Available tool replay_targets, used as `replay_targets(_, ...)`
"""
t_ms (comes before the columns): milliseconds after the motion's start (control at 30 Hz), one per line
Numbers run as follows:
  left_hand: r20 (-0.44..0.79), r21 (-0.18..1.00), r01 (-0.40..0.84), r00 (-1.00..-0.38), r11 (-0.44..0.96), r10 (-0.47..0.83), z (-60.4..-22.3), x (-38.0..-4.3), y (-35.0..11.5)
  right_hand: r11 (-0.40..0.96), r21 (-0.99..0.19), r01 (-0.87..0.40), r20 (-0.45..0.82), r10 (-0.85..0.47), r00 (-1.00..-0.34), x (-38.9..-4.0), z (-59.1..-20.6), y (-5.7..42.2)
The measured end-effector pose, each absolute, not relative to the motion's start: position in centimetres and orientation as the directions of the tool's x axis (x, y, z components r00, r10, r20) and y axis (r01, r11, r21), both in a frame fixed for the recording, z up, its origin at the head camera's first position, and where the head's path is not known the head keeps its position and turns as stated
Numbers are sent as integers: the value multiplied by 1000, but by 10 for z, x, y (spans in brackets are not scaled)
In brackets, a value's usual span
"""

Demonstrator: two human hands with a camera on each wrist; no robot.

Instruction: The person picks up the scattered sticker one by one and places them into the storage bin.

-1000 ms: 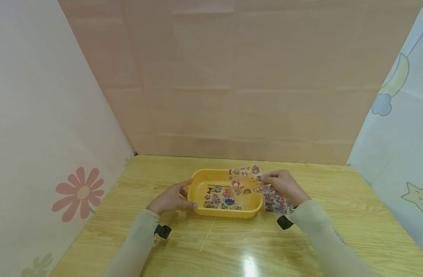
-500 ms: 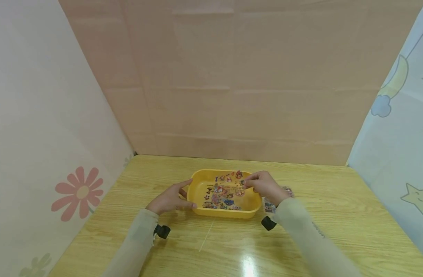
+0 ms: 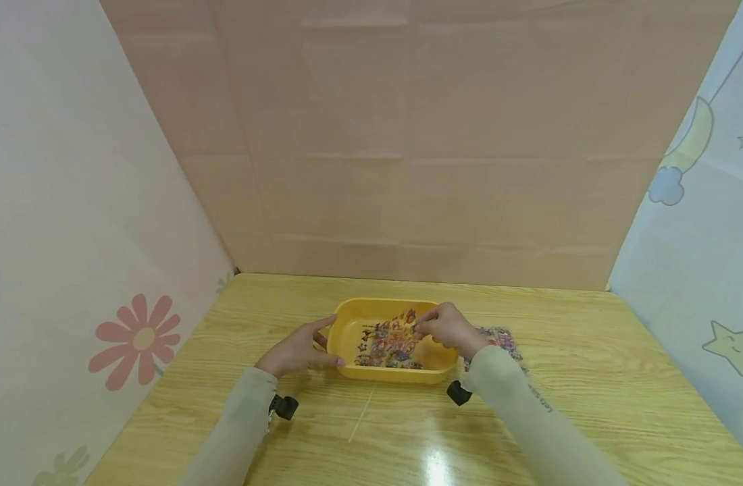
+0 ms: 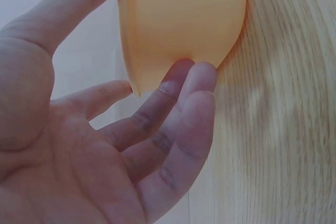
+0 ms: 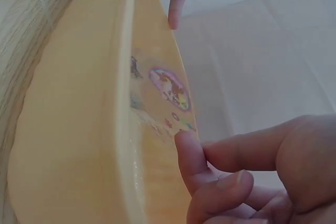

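A yellow plastic basin (image 3: 396,376) with rounded corners stands on the table. At its left end my left hand (image 3: 295,351) holds it, thumb and forefinger spread to the rim; in the left wrist view the other fingers (image 4: 176,124) bend against the outer wall. Between thumb and forefinger my right hand (image 3: 447,327) pinches the right edge of a clear sticker sheet (image 3: 410,316) with cartoon prints. This sheet hangs inside the basin, over other printed sheets (image 3: 371,354) on the bottom. In the right wrist view, a round print (image 5: 170,88) shows past the pinching fingertips.
Right of the basin, another colourful sticker sheet (image 3: 500,337) lies on the wooden table (image 3: 578,378), partly behind my right forearm. A pinkish backdrop (image 3: 402,202) rises at the table's far edge, with patterned walls on both sides.
My right hand has moved left from the loose sheets beside the basin, carrying one sticker sheet over the rim and down into it. My left hand has stayed on the basin's left end.
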State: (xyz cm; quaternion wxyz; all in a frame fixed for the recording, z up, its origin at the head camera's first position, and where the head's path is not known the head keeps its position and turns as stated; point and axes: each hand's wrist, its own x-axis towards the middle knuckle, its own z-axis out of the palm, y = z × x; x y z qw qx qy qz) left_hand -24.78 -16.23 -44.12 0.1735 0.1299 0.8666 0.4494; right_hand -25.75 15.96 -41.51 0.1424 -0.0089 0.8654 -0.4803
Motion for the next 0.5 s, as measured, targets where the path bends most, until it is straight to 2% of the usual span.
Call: replay_targets(500, -163, 826, 97, -902, 555, 401, -443, -248, -164, 651, -752, 102, -237, -122, -964, -256, -420, 152)
